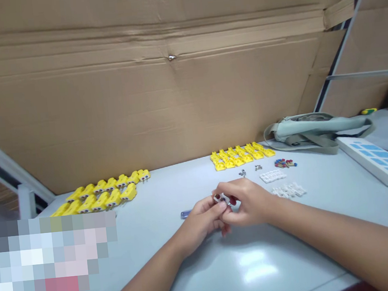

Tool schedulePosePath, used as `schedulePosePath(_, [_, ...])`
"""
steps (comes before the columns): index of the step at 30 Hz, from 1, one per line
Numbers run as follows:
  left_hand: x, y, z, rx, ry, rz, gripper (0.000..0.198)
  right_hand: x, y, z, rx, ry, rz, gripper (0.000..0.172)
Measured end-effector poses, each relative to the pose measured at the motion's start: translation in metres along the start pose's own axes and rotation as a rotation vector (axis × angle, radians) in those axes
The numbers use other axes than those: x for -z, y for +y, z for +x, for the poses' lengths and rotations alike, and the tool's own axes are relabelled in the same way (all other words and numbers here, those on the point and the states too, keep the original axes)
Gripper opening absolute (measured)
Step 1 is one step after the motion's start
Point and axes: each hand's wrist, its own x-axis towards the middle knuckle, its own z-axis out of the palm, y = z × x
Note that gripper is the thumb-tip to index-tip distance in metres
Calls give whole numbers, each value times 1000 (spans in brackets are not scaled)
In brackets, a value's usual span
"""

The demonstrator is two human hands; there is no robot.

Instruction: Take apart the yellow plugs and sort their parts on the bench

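Near the middle of the pale table [170, 253], my left hand [204, 220] pinches a small white part [221, 198] with its thumb on top. My right hand [245, 202] meets it there, fingers closed round the right side of the same part. Dark round spots show on the part; finer details are hidden by the fingers. A blue-handled tool [186, 214] lies just left of my left hand. White pieces [289, 190] and another white group [273, 176] lie beyond my right forearm, near red and blue small parts [285, 162] and small metal pieces [242, 173].
Yellow housings [99, 201] stand in two rows at the left, and open yellow shells [239, 155] lie at the back. A grey-green bag [316, 129] and a blue-and-white board [380, 159] are at the right. Cardboard [141, 100] walls the back.
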Motion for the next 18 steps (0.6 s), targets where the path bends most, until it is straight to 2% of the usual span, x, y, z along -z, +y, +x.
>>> schedulePosePath(4, [-3,-1,2,-18,0,-33,27,0,-3,0,34,40,-67,15])
schedulePosePath(8, [-4,-1,4,-46,-10,2,29,2,0,1,63,10,-71,12])
schedulePosePath(14, [-8,7,0,-36,-73,202,31,8,8,0,207,-42,2,7])
schedulePosePath(18, [-12,9,-2,-27,-47,305,30,9,11,-1,271,-56,-9,7])
